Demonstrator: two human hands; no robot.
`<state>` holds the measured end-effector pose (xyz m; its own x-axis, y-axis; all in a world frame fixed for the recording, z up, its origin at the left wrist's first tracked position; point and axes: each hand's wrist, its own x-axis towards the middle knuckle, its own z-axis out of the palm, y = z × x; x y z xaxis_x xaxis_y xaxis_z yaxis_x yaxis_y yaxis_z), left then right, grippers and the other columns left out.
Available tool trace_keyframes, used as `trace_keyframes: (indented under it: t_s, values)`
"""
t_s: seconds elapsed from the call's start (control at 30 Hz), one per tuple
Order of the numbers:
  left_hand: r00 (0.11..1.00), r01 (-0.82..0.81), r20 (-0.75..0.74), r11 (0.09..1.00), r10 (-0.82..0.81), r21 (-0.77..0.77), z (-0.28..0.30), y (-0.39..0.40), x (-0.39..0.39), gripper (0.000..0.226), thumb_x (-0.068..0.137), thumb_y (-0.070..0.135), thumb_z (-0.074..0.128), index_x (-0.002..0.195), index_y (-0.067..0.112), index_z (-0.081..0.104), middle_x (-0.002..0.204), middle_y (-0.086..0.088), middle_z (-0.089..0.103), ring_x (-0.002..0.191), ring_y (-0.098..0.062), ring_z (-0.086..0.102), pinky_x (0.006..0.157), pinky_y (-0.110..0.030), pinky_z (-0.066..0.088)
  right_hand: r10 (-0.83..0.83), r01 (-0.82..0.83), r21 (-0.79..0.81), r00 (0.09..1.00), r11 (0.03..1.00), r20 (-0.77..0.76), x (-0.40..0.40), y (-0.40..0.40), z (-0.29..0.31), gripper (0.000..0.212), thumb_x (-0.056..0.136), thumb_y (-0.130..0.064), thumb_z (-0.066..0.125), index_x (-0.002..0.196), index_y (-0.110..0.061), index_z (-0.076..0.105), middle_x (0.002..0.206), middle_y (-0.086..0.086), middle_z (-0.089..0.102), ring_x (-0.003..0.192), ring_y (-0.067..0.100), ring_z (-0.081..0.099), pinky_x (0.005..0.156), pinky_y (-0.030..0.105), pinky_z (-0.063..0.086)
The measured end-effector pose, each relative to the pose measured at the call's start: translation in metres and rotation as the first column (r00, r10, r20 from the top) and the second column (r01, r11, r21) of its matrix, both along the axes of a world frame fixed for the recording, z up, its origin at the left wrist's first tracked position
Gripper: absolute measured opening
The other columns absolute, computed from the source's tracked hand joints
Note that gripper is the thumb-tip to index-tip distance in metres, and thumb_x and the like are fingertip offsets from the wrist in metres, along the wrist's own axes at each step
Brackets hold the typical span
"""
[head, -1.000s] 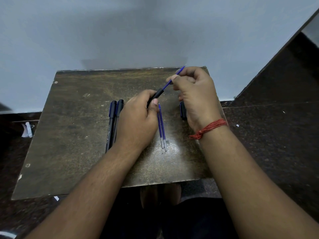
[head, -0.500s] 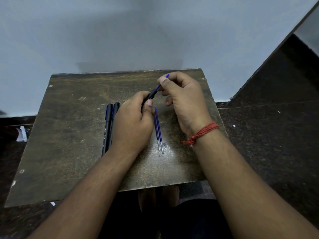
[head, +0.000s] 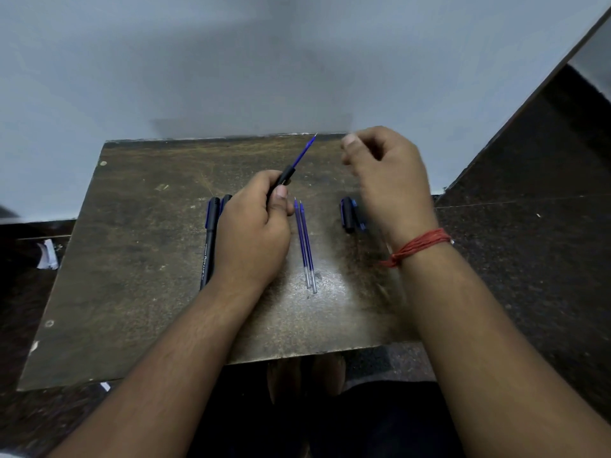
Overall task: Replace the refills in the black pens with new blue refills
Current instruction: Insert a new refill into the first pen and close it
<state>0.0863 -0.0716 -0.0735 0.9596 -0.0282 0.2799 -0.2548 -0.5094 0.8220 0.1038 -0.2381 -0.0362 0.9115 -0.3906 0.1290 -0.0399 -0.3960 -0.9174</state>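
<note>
Black pen barrel (head: 283,178) is gripped in left hand (head: 253,233), blue refill (head: 304,152) protruding from its top. Right hand (head: 386,180) is held apart, fingers curled, blurred; contents can't be determined. Two spare refills (head: 305,246) are laid on the board (head: 132,259) between the hands.
</note>
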Motion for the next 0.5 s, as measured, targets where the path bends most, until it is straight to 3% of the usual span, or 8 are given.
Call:
trace_keyframes:
  t_s: [0.1, 0.2, 0.37, 0.5]
  values:
    - [1.000, -0.006, -0.005, 1.000, 0.006, 0.001, 0.000, 0.000, 0.000, 0.018, 0.102, 0.022, 0.046, 0.108, 0.024, 0.062, 0.078, 0.011, 0.064, 0.068, 0.002, 0.052, 0.063, -0.025, 0.036, -0.043, 0.012, -0.320, 0.995, 0.948, -0.090, -0.005, -0.018, 0.003, 0.010, 0.095, -0.025, 0.060, 0.090, -0.021, 0.068, 0.091, -0.004, 0.068, 0.090, 0.014, 0.063, 0.079, 0.028, 0.049]
    - [1.000, 0.001, -0.003, 1.000, -0.001, 0.003, 0.000, 0.000, 0.000, 0.017, 0.102, 0.022, 0.046, 0.108, 0.024, 0.062, 0.079, 0.010, 0.064, 0.067, 0.000, 0.052, 0.062, -0.026, 0.037, -0.036, -0.119, -0.560, 0.965, 0.820, -0.258, -0.006, -0.026, 0.003, 0.009, 0.094, -0.024, 0.059, 0.090, -0.021, 0.067, 0.099, 0.002, 0.067, 0.103, 0.025, 0.059, 0.088, 0.035, 0.050]
    - [1.000, -0.006, -0.014, 1.000, 0.006, -0.005, 0.000, 0.000, 0.000, 0.018, 0.102, 0.021, 0.046, 0.108, 0.022, 0.063, 0.079, 0.011, 0.064, 0.066, 0.004, 0.051, 0.063, -0.025, 0.035, -0.062, -0.295, -0.666, 0.888, 0.685, -0.456, -0.007, -0.022, 0.006, 0.008, 0.090, -0.015, 0.057, 0.089, -0.015, 0.064, 0.092, 0.007, 0.065, 0.103, 0.031, 0.056, 0.077, 0.033, 0.046]
    - [1.000, -0.001, -0.010, 1.000, 0.001, -0.001, 0.001, 0.000, 0.000, 0.017, 0.101, 0.021, 0.047, 0.106, 0.021, 0.063, 0.079, 0.010, 0.063, 0.066, 0.000, 0.050, 0.062, -0.026, 0.034, -0.063, -0.372, -0.661, 0.842, 0.652, -0.536, -0.009, -0.016, 0.006, 0.008, 0.089, -0.018, 0.058, 0.095, -0.014, 0.063, 0.095, 0.009, 0.065, 0.103, 0.032, 0.056, 0.074, 0.033, 0.044]
